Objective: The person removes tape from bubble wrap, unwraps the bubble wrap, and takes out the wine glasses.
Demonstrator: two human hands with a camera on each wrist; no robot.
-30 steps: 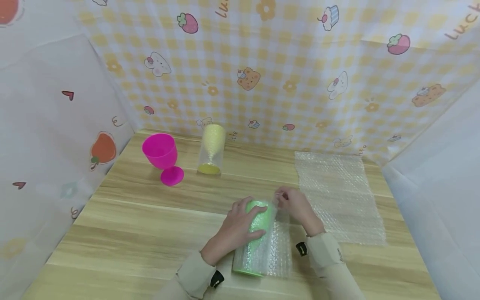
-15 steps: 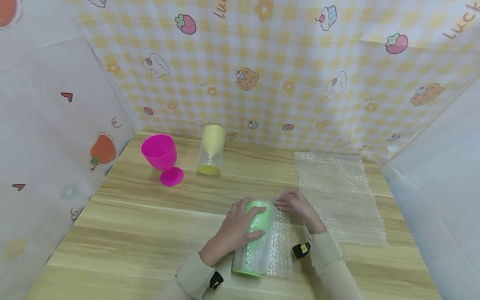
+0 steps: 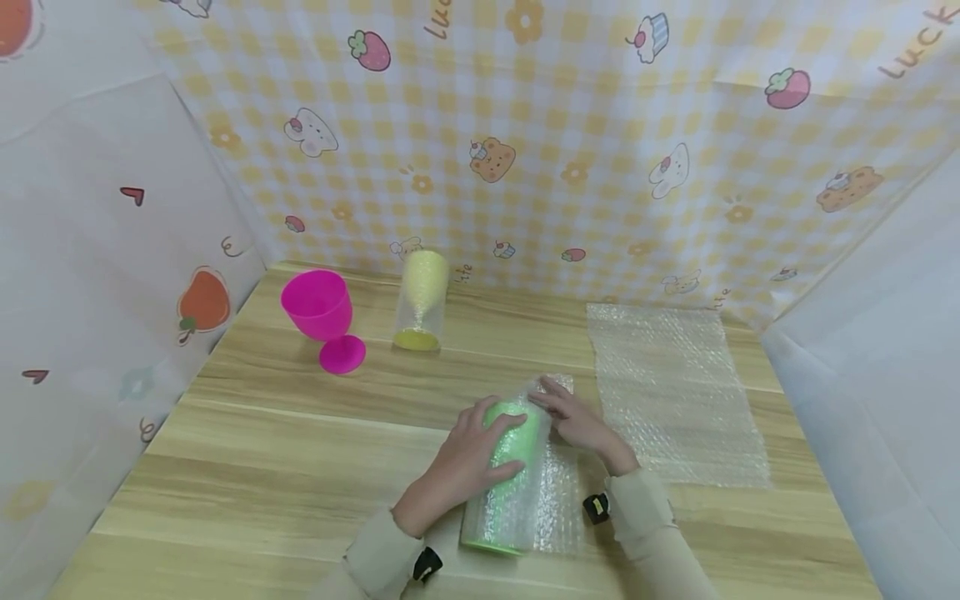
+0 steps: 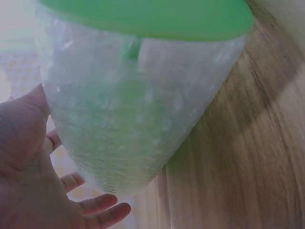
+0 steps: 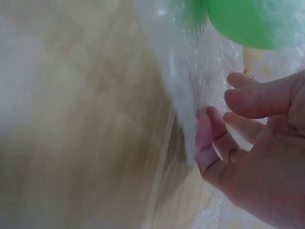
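A green goblet point(image 3: 513, 448) lies on its side inside bubble wrap point(image 3: 555, 500), its flat foot point(image 4: 152, 19) towards the person. My left hand point(image 3: 463, 458) holds the goblet from the left, thumb and fingers curled round the wrapped bowl. At the bowl end, my right hand point(image 3: 576, 421) touches the wrap with fingers extended. In the right wrist view, its fingertips point(image 5: 204, 126) lie against the edge of the wrap while the thumb stands apart from it. A loose flap of wrap spreads out to the right of the goblet.
A magenta goblet point(image 3: 318, 308) stands at the back left. Beside it stands a yellow goblet point(image 3: 424, 287) wrapped in bubble wrap. Another flat sheet of bubble wrap point(image 3: 675, 392) lies on the right of the wooden table point(image 3: 262, 500). A patterned cloth point(image 3: 525, 208) hangs behind.
My right hand has moved slightly left, from gripping the upper edge of the wrap to touching it with fingers extended. The wrap's top corner now shows above the fingers. My left hand keeps its hold.
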